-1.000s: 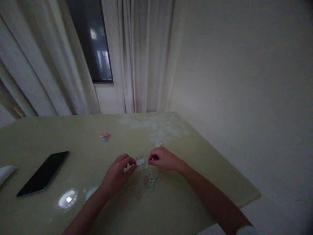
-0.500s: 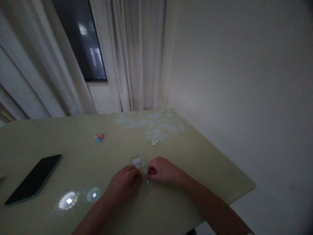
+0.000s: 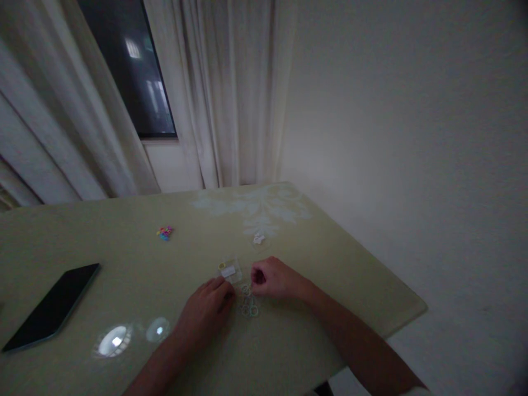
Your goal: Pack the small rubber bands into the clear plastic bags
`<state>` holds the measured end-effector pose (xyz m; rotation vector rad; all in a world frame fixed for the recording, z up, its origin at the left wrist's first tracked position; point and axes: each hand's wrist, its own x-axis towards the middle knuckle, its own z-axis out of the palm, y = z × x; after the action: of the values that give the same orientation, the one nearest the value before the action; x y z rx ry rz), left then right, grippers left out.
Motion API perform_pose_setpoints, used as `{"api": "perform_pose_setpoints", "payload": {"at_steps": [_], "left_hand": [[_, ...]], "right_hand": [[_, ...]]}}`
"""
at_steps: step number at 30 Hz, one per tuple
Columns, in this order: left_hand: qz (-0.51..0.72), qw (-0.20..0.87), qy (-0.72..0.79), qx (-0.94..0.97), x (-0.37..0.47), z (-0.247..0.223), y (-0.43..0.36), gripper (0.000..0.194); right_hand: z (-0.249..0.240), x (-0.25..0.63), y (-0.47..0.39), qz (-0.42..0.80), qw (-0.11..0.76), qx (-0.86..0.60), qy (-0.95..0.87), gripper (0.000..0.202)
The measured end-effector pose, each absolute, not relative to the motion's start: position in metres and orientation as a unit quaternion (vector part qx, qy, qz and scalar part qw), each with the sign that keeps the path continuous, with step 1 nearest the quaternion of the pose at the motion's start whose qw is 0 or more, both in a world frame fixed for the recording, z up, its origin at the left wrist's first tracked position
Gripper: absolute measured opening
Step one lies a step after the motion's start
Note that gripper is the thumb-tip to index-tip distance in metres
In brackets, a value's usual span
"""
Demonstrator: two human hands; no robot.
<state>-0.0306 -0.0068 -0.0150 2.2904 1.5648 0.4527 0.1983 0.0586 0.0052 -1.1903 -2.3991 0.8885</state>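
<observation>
Several small pale rings lie in a loose group on the table between my hands. My left hand rests at their left, thumb and fingers pinched together; what it holds is hidden. Just right of the rings, my right hand has its thumb and index finger closed in a pinch, and anything between the tips is too small to name. A small clear box sits beyond my left fingertips, with a white label and a yellow ring at its left corner.
Small white pieces lie farther back. Small colourful pieces are piled to the left. A dark tablet lies at the far left of the glossy table. Curtains and a wall stand beyond the table.
My right hand has moved slightly up, away from the rings, and the gap between my hands is wider. The rings now show more fully. The view has shifted a little.
</observation>
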Motion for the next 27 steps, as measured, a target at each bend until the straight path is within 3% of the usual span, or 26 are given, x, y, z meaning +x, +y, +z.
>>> {"api": "perform_pose_setpoints", "payload": {"at_steps": [16, 27], "left_hand": [[0.159, 0.169, 0.465, 0.855, -0.033, -0.018, -0.004, 0.023], [0.047, 0.091, 0.495, 0.863, -0.027, -0.033, -0.002, 0.026]], "right_hand": [[-0.003, 0.193, 0.06, 0.355, 0.239, -0.354, -0.831, 0.01], [-0.009, 0.194, 0.064, 0.428, 0.268, -0.357, -0.786, 0.01]]}}
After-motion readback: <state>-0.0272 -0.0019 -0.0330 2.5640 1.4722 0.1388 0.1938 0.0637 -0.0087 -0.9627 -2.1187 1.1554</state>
